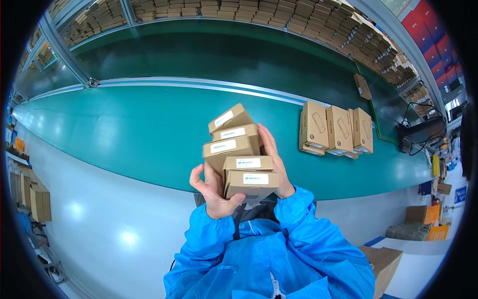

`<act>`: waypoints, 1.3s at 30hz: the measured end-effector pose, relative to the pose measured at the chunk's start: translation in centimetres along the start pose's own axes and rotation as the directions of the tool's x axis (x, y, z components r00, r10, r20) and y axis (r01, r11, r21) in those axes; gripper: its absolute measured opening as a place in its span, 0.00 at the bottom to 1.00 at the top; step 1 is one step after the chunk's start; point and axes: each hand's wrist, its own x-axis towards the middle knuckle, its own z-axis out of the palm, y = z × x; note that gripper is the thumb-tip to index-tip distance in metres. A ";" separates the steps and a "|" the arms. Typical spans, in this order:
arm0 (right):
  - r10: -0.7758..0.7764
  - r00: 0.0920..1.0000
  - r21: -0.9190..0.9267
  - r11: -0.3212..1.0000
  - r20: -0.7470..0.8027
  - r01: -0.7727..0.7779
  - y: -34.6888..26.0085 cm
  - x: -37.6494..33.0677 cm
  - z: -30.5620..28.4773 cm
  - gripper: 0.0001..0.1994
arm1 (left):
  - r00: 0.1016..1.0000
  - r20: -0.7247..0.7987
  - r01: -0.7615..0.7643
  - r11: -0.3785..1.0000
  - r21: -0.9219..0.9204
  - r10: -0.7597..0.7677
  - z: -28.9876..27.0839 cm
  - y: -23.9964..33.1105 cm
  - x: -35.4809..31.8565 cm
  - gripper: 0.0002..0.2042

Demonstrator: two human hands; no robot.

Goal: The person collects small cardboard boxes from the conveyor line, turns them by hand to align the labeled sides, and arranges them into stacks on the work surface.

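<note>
Several small brown cardboard boxes (231, 147), each with a white label on the end facing me, are held in a loose, uneven row between my two hands above the near edge of the green bench. My left hand (215, 193) grips the nearest box (251, 185) from the left; its thumb lies over the lower edge and its index finger sticks out to the side. Along the right side of the row, the fingers of my right hand (275, 162) press flat against the boxes. The far boxes tilt to the left, out of line with the near ones.
On the green bench (124, 129), to the right, lie small stacks of similar boxes (340, 128). Behind a metal rail runs a dark green conveyor belt (214, 55) carrying a single box (362, 86). Shelves packed with boxes (279, 14) stand beyond. A black monitor (422, 133) with cables is at the right end.
</note>
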 end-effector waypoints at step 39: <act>0.013 1.000 0.390 0.921 0.012 -0.017 0.1 -0.4 -1.8 0.55 | 0.749 -0.098 0.610 0.740 -0.284 -0.655 3.8 -1.1 4.4 0.35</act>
